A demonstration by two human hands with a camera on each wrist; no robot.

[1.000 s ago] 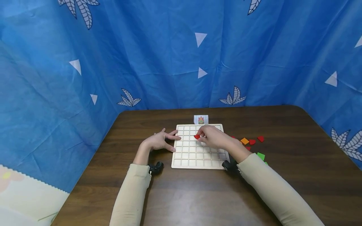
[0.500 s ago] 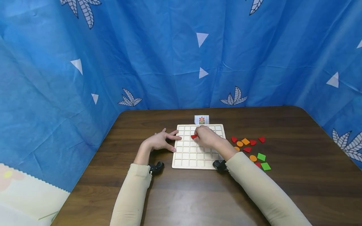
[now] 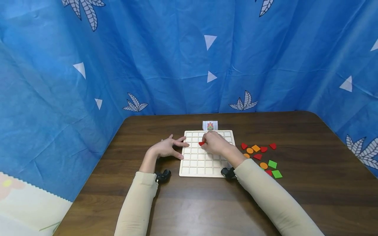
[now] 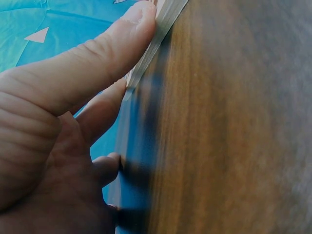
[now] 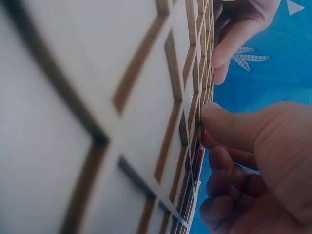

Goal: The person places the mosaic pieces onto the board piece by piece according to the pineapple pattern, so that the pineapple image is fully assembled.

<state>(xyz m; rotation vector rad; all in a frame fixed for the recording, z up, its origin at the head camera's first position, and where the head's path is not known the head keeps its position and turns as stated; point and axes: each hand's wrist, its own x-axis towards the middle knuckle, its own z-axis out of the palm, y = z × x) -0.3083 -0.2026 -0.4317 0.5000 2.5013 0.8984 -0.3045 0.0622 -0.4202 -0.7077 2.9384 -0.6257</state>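
Observation:
A pale wooden grid board (image 3: 193, 170) lies on the dark wooden table. My right hand (image 3: 218, 145) pinches a small red piece with a curved edge (image 3: 201, 143) between thumb and fingers, low over the upper middle cells. In the right wrist view the red piece (image 5: 208, 140) is mostly hidden behind the thumb. At the board's left edge, my left hand (image 3: 166, 147) is spread, with the thumb and a finger touching the rim. The left wrist view has the thumb (image 4: 105, 56) against the board's edge (image 4: 158, 41).
A small card with a coloured picture on a grid (image 3: 210, 125) lies just behind the board. Right of the board are several loose pieces: red ones (image 3: 257, 157), orange circles (image 3: 263, 166), an orange square (image 3: 256, 148) and green squares (image 3: 277, 174). A blue curtain (image 3: 177, 59) hangs behind the table.
My right hand has moved slightly left over the board with the red piece and then nearly stopped. More loose pieces show beside the forearm. The left hand has stayed still.

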